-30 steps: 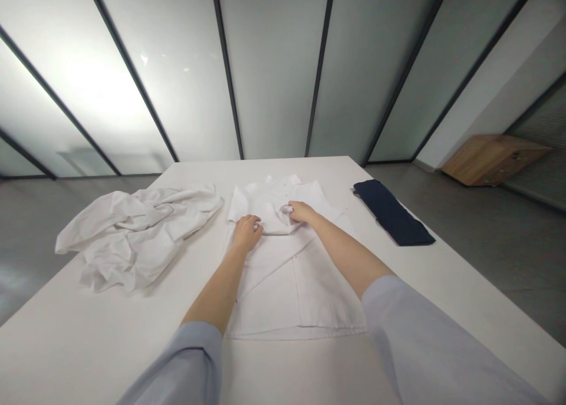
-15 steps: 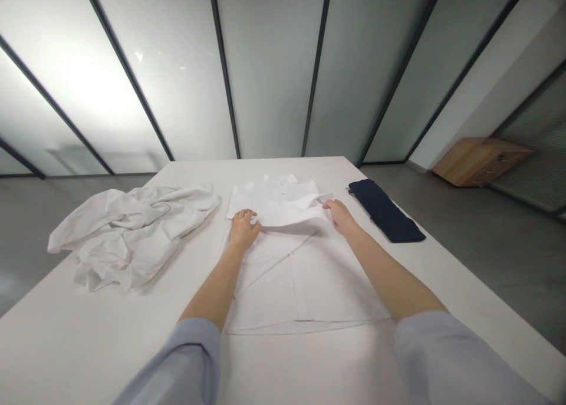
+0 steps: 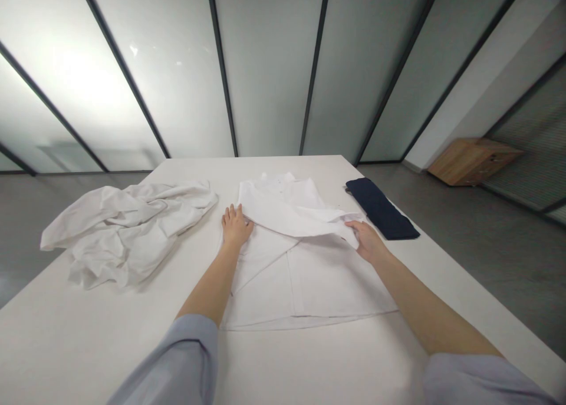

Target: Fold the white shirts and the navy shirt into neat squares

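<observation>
The right hand (image 3: 370,243), right of the frame's centre, pinches the end of a white strip (image 3: 300,219) between thumb and fingers. The strip, which looks like a sleeve, slants across the middle of the frame and is part of the shirt (image 3: 318,281); its lower edge near this hand hangs a little off the layer beneath, casting a soft shadow. The left hand (image 3: 236,228), left of centre, grips nothing: it rests palm down on the shirt's left edge, fingers slightly spread and thumb out, touching the strip's other end.

The shirt lies in the middle of the frame, collar (image 3: 279,180) toward the top, hem toward the bottom, a diagonal fold line showing at its left. It rests on a white table (image 3: 309,364). At the left of the frame a crumpled white cloth (image 3: 132,228) lies well apart from the shirt. A folded navy cloth (image 3: 382,209) lies near the table's right edge, just beyond the right hand.

Grey-blue sleeves (image 3: 170,358) enter at both lower corners. Frosted panels (image 3: 269,69) with dark bars fill the top, and a wooden cabinet (image 3: 473,160) stands at the right on the grey floor (image 3: 486,252).
</observation>
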A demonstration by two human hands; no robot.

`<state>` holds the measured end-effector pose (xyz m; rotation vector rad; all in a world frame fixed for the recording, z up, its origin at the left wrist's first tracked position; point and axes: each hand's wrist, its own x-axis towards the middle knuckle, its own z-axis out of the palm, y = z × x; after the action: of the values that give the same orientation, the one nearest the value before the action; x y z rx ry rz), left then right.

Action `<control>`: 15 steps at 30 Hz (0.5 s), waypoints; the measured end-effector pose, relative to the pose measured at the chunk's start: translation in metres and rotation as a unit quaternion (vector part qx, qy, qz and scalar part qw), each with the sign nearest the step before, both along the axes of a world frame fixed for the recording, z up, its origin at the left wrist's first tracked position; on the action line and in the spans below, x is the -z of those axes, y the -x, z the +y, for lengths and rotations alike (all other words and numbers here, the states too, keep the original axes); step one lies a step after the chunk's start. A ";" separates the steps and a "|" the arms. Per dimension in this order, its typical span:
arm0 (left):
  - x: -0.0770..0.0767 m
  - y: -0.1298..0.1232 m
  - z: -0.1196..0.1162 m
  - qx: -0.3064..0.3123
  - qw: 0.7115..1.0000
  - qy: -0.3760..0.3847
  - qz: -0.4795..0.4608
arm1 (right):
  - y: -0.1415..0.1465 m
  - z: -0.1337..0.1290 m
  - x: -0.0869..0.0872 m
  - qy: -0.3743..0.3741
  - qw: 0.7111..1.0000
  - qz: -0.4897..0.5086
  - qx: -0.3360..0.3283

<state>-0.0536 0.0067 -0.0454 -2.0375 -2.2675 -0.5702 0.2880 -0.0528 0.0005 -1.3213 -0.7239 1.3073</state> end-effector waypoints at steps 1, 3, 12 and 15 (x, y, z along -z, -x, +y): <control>-0.001 0.002 0.000 -0.012 1.000 0.001 -0.003 | -0.002 0.000 0.002 0.006 1.000 0.001 -0.003; -0.002 0.006 0.001 -0.025 1.000 0.005 -0.012 | -0.005 -0.002 0.006 0.020 1.000 0.003 -0.024; -0.014 0.017 0.020 -0.074 0.997 0.036 -0.003 | -0.002 -0.016 0.015 0.033 0.997 -0.002 -0.069; -0.019 0.030 0.034 -0.062 0.994 0.086 -0.013 | -0.002 -0.014 0.013 0.024 0.998 -0.003 -0.057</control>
<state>-0.0832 0.0409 -0.0266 -1.9504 -2.5174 -0.4078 0.2898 -0.0669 -0.0122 -1.3378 -0.7854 1.4195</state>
